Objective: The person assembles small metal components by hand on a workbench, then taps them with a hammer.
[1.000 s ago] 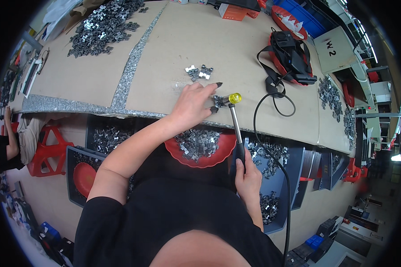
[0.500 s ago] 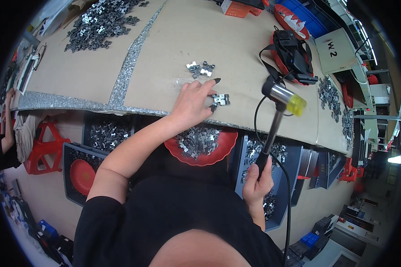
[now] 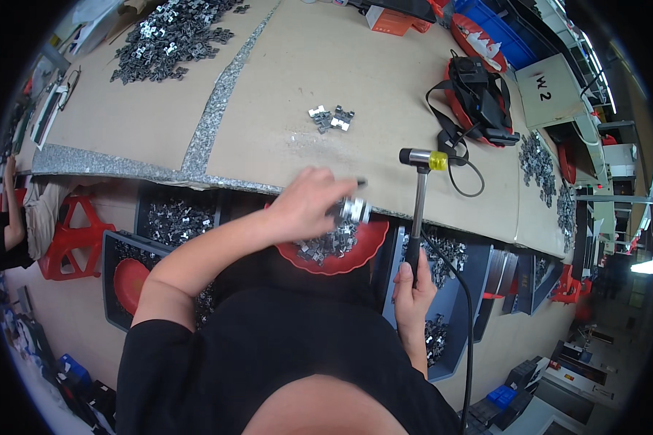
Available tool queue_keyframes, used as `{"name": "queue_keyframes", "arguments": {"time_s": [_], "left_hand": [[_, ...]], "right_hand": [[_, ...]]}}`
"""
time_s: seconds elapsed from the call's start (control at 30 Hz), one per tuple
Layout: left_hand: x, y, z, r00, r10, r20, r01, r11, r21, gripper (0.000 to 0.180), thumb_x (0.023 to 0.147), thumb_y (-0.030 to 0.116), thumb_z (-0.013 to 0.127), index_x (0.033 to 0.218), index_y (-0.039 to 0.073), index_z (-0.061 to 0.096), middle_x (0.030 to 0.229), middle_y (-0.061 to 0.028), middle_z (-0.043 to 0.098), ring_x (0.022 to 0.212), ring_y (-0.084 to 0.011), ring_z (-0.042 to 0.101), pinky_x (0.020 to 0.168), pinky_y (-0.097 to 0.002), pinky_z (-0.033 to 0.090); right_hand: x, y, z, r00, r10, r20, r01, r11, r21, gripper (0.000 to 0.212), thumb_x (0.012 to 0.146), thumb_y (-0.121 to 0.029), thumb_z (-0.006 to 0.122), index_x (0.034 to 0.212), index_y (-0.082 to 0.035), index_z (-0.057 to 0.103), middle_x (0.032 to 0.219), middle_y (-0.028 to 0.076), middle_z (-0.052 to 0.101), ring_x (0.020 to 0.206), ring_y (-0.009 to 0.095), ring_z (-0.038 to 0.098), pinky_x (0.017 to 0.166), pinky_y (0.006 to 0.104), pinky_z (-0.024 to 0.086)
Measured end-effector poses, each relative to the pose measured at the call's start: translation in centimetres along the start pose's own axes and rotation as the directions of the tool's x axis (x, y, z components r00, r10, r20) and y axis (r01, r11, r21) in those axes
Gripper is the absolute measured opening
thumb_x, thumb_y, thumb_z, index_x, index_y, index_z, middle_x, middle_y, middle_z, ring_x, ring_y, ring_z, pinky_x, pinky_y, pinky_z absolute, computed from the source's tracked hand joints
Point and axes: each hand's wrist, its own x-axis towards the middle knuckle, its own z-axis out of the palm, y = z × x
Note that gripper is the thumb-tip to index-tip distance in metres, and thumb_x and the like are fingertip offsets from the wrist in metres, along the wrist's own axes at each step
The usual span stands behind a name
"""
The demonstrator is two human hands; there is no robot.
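My left hand (image 3: 310, 204) is blurred over the table's near edge, with dark coverings on the fingertip and thumb. A small silver metal part (image 3: 355, 210) is at its thumb and appears pinched there, though motion smears the grip. Just below is a red scalloped bowl (image 3: 332, 265) heaped with similar small metal parts (image 3: 319, 251). My right hand (image 3: 413, 290) grips the black handle of a mallet (image 3: 420, 199), held upright. Its head has a yellow face pointing right and a dark face pointing left. Farther up the tabletop lies a small group of metal parts (image 3: 331, 119).
A big pile of dark metal parts (image 3: 170, 40) lies at the far left of the table (image 3: 268, 80). A black strapped device (image 3: 479, 94) rests on a red tray at right. Grey bins (image 3: 453, 348) of parts stand below the edge. A red stool (image 3: 72, 239) is at left.
My left hand has drawn back from the tabletop toward me, bringing the metal part from the table to above the bowl. The mallet has swung left and its head has turned.
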Motion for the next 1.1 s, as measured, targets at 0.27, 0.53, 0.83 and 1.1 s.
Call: {"name": "queue_keyframes", "arguments": {"time_s": [0.27,0.53,0.83,1.1], "left_hand": [[4.7,-3.4,-1.9,0.909,-0.061,-0.413,0.114,0.988,0.106,0.041,0.057,0.004,0.062,0.098,0.005,0.054,0.091,-0.0085,0.052,0.089,-0.0268,0.047,0.078,-0.0369,0.038],[7.0,-3.8,-1.6,0.924,-0.024,-0.383,0.203,0.877,0.436,0.022,0.058,0.017,0.068,0.074,0.005,0.059,0.083,-0.0076,0.051,0.086,-0.0214,0.045,0.074,-0.0324,0.036],[6.4,-1.6,-2.6,0.975,-0.080,-0.209,0.158,0.908,0.389,0.033,0.057,0.011,0.067,0.088,0.005,0.057,0.085,-0.0074,0.052,0.084,-0.0241,0.046,0.075,-0.0335,0.037],[8.8,-3.5,-3.8,0.976,0.014,0.217,-0.074,0.959,0.273,0.046,0.065,-0.008,0.045,0.109,0.006,0.053,0.087,-0.0094,0.055,0.089,-0.0257,0.047,0.076,-0.0338,0.038]], "right_hand": [[0.5,-0.8,0.5,0.992,0.114,0.055,-0.116,0.993,0.029,0.032,0.085,-0.011,0.048,0.116,0.000,0.047,0.059,0.001,0.051,0.050,0.005,0.046,0.046,0.0191,0.038],[0.1,-0.5,0.5,0.987,0.144,0.067,-0.145,0.989,0.015,0.032,0.085,-0.013,0.049,0.115,-0.001,0.048,0.057,0.001,0.049,0.049,0.004,0.045,0.046,0.0186,0.037],[0.4,-0.2,0.3,0.985,0.161,0.062,-0.163,0.986,0.036,0.031,0.085,-0.013,0.050,0.114,-0.001,0.048,0.059,0.000,0.051,0.050,0.004,0.045,0.045,0.0182,0.037],[0.4,-0.6,0.7,0.984,0.159,0.080,-0.163,0.985,0.053,0.032,0.086,-0.012,0.049,0.115,-0.001,0.047,0.059,-0.001,0.050,0.049,0.004,0.043,0.044,0.0177,0.035]]}}
